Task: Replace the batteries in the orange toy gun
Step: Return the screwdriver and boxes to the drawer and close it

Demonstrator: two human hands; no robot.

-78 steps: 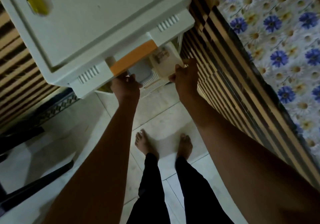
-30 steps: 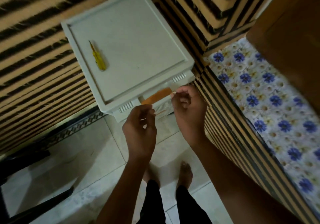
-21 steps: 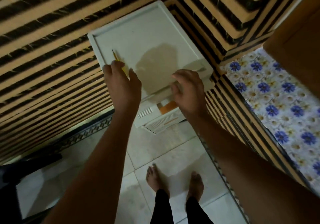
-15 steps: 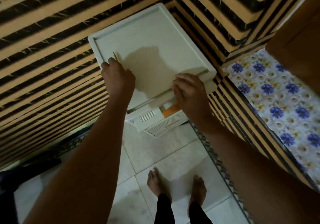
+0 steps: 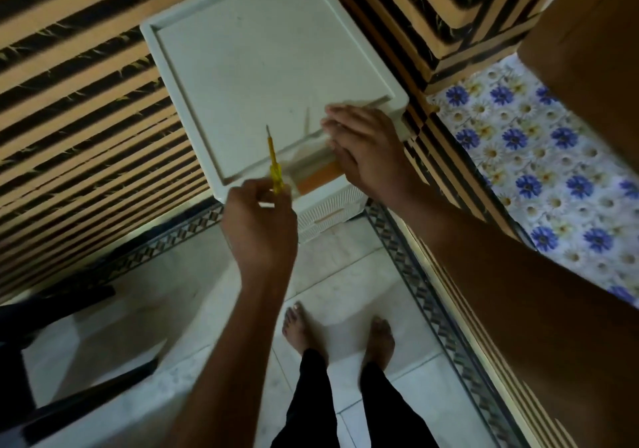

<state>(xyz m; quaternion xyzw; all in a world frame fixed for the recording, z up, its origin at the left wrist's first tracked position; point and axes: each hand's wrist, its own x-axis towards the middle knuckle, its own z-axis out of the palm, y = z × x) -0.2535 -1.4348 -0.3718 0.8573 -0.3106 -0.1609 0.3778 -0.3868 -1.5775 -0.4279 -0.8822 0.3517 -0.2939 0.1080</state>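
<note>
Left hand (image 5: 259, 229) pinches yellow screwdriver (image 5: 275, 167), right hand (image 5: 366, 150) rests flat, fingers straight, on white drawer unit (image 5: 262, 50) edge; toy gun not visible, so likely the tool-fetch step, next bring gun, locate battery-cover screw.

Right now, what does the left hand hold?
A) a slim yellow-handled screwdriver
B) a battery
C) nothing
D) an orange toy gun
A: the left hand pinches the slim yellow-handled screwdriver by its handle, with the metal tip out over the top of the white plastic drawer unit.
</note>
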